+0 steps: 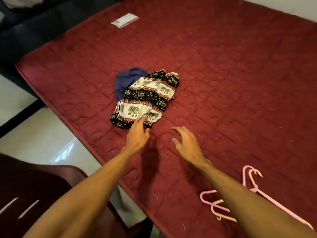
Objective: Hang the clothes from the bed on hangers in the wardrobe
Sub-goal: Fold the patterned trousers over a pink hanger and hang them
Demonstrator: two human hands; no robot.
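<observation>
The top cloth [144, 100] lies on the bed [231, 74] just past the left fingers [142, 120], partly over another cloth [127, 79]. Hangers [208, 192] lie back behind the right fingers [178, 129]. A packet [124, 20] lies far ahead.

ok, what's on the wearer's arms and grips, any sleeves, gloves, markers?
Nothing worn. Both bare to the frame edge, no sleeves: left forearm and right forearm. On left grip and right grip no gloves, rings, watch, bands or markers visible.

No legible text anywhere; print on the packet [124, 20] too blurred.
</observation>
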